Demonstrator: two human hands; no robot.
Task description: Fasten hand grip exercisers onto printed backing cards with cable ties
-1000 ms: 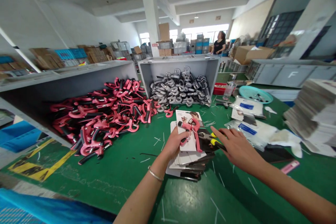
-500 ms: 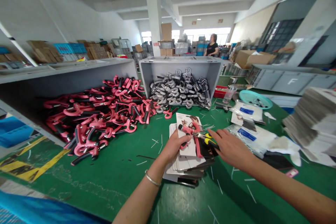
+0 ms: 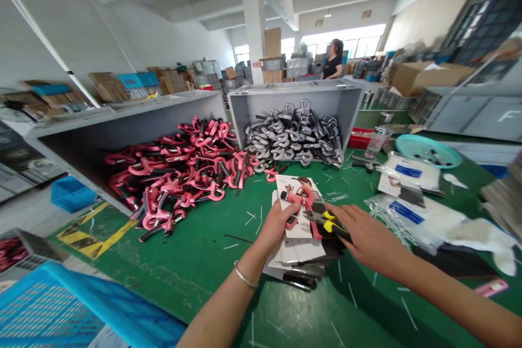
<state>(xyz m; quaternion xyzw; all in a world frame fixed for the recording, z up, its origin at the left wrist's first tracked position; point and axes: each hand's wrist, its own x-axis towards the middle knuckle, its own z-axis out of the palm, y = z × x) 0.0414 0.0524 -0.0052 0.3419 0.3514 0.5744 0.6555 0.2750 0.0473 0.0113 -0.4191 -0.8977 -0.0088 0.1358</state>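
Observation:
My left hand [image 3: 276, 231] is closed on a pink hand grip exerciser [image 3: 309, 194], thumb on top, pressing it against a printed backing card [image 3: 285, 181]. Beneath lies a stack of similar cards [image 3: 296, 252] on the green table. In my right hand [image 3: 365, 234] are cutting pliers [image 3: 335, 226] with yellow and black handles. Their jaws point left, right beside the exerciser; whether they touch it I cannot tell. Pink and black exercisers [image 3: 191, 155] spill from a tipped grey crate on the left. Grey ones [image 3: 291, 133] fill a second tipped crate ahead.
Scattered thin white strips [image 3: 353, 294] lie on the table [image 3: 196, 266]. To the right are a plastic bag of white ties [image 3: 391, 225], a white glove [image 3: 481, 234], a turquoise tray [image 3: 451, 144] and a red box [image 3: 359, 138]. A blue basket [image 3: 81, 304] stands front left. Someone in black [image 3: 333, 65] stands far behind.
My view has swung left, so everything sits further right. The pliers' jaws have drawn slightly back from the exerciser's middle. Both hands keep their holds.

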